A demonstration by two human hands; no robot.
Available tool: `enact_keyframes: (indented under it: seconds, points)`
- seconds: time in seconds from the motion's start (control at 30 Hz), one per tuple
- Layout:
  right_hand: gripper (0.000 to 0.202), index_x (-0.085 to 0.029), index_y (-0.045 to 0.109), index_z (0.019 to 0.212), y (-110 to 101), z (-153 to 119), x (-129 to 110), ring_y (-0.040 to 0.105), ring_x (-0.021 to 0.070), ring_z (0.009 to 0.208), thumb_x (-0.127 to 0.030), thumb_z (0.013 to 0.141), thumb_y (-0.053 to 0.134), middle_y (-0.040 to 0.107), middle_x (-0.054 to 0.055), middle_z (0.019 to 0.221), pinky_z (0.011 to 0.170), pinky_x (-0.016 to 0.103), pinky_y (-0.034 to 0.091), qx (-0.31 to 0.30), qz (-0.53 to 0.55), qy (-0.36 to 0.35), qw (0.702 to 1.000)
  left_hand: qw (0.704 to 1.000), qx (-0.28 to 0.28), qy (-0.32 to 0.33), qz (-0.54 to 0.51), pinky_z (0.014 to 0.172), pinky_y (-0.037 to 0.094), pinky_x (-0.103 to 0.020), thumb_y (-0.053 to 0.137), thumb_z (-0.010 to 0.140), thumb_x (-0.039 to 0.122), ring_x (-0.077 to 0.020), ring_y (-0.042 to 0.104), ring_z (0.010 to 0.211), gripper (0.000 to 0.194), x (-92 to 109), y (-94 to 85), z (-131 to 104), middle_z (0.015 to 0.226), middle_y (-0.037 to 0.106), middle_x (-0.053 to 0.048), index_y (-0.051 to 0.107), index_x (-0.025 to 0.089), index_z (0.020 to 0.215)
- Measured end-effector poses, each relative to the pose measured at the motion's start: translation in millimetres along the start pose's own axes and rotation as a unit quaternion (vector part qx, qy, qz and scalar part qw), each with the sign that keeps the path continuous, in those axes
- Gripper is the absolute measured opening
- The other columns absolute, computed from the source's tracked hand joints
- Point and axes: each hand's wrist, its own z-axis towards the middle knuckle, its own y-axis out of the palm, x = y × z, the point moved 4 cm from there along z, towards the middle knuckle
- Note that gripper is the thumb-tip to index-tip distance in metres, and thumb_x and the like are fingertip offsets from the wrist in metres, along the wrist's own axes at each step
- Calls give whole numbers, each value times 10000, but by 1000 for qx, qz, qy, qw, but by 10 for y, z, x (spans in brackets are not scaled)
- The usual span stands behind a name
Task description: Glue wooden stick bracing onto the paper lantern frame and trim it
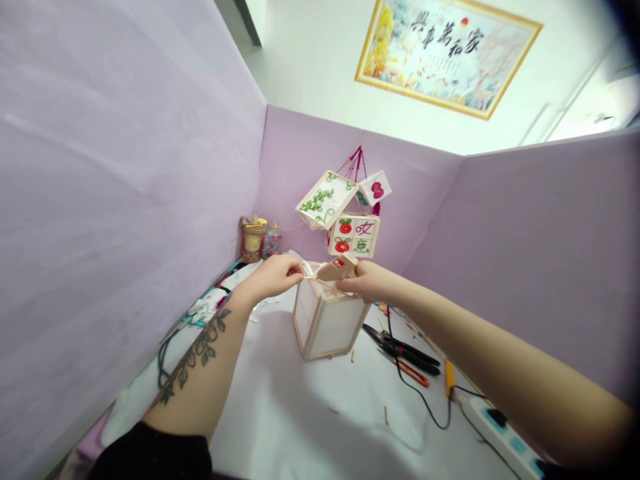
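Note:
A box-shaped lantern frame with pale wooden edges and white panels stands upright on the white table. At its top left corner my left hand pinches a thin pale stick or strip. My right hand is at the top right of the frame, its fingers closed round a flat tan piece with a small red mark. The tip of that piece points left, towards my left fingertips. The inside of the frame is mostly hidden by the hands and the tan piece.
Decorated lanterns hang at the back wall. Black-handled pliers, an orange-handled tool, a black cable and a power strip lie on the right. Jars stand back left. Small stick bits lie in front.

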Motion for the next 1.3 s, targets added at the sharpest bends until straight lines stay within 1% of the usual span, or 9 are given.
enact_keyframes:
  seconds: [0.2, 0.3, 0.4, 0.47, 0.63, 0.8, 0.97, 1.17, 1.3]
  points:
    - [283, -169, 646, 1019, -18, 19, 6, 558, 122, 599, -245, 747, 642, 616, 17, 736, 515, 200, 420, 7, 21, -5, 1000, 1000, -4, -4, 5, 601, 402, -229, 540, 809, 288, -150, 584, 682, 172, 15, -12, -2, 752, 671, -25, 657, 166, 777]
    - [263, -182, 639, 1003, -5, 20, -12, 534, 110, 557, -246, 748, 637, 591, 5, 717, 472, 195, 399, -1, 26, -8, 1000, 1000, -4, -6, 1, 602, 401, -229, 538, 811, 289, -149, 583, 681, 173, 33, -20, -8, 753, 671, -23, 656, 167, 781]
    - [221, -179, 634, 949, 11, 0, -52, 498, 98, 502, -252, 740, 643, 554, -7, 676, 414, 192, 359, -14, 5, 1, 1000, 1000, -8, -10, 2, 601, 394, -231, 536, 814, 284, -145, 574, 665, 166, 45, -23, -13, 740, 665, -17, 650, 170, 776]
    - [207, -176, 632, 934, 9, -14, -76, 496, 96, 498, -249, 741, 641, 552, -5, 676, 402, 190, 351, -13, -5, 5, 1000, 1000, -9, -10, 4, 605, 392, -233, 536, 815, 284, -144, 567, 660, 162, 46, -22, -14, 732, 660, -15, 643, 172, 765]
    - [234, -179, 635, 978, 6, -26, -87, 492, 97, 502, -240, 752, 627, 545, -10, 671, 408, 191, 362, -11, 10, -7, 1000, 1000, -2, -8, 1, 612, 392, -231, 544, 815, 288, -150, 568, 677, 159, 27, -15, -11, 743, 663, -15, 641, 174, 765]
    - [219, -169, 637, 963, 10, -64, -108, 534, 103, 545, -233, 754, 625, 587, 6, 729, 435, 186, 386, -7, -22, 0, 1000, 1000, -8, -12, 1, 598, 384, -225, 548, 816, 283, -143, 566, 664, 160, 43, -26, -13, 734, 662, -13, 645, 168, 761]
    - [253, -165, 636, 1016, 21, -76, -134, 519, 102, 522, -222, 771, 611, 562, 2, 711, 406, 185, 372, -15, -28, 6, 999, 1000, -11, -14, 4, 602, 382, -227, 549, 809, 258, -141, 558, 655, 144, 59, -36, -15, 713, 654, -7, 645, 168, 752]
    - [225, -167, 628, 987, 17, -64, -124, 507, 89, 512, -217, 769, 622, 541, -8, 686, 405, 170, 358, -16, -22, 3, 1000, 1000, -5, -10, -1, 589, 378, -223, 545, 816, 279, -140, 559, 661, 159, 43, -24, -17, 726, 653, -12, 638, 166, 753]
    - [185, -160, 624, 948, 7, -79, -140, 517, 89, 525, -219, 773, 617, 561, 4, 709, 420, 170, 361, -3, -22, 7, 1000, 1000, -7, -12, 0, 585, 376, -224, 544, 817, 284, -136, 551, 648, 167, 56, -27, -21, 717, 649, -13, 642, 164, 754]
